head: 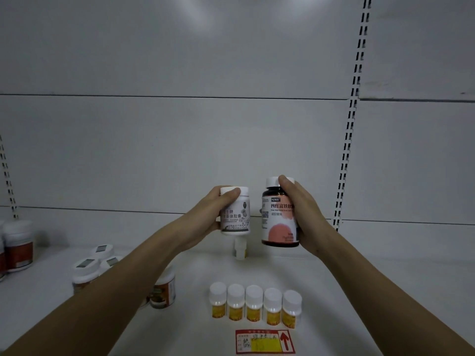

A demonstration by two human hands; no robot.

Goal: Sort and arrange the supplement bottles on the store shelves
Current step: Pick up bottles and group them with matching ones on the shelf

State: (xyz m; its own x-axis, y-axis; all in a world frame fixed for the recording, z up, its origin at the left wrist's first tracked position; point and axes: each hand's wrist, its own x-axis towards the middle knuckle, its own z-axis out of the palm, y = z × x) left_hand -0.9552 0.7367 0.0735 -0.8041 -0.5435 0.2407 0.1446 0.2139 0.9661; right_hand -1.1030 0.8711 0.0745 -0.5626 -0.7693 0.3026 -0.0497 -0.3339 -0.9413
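I held the white bottle [235,211] upright in my left hand [205,217], fingers [232,193] curled over its cap. My right hand [304,214] gripped the dark bottle [279,217] just beside it. Both hung above the shelf [359,278], behind five yellow bottles [254,304].

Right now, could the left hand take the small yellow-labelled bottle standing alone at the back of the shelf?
Probably not yet: the left hand grips a white bottle, which hangs directly in front of the lone small bottle. It would need setting down first.
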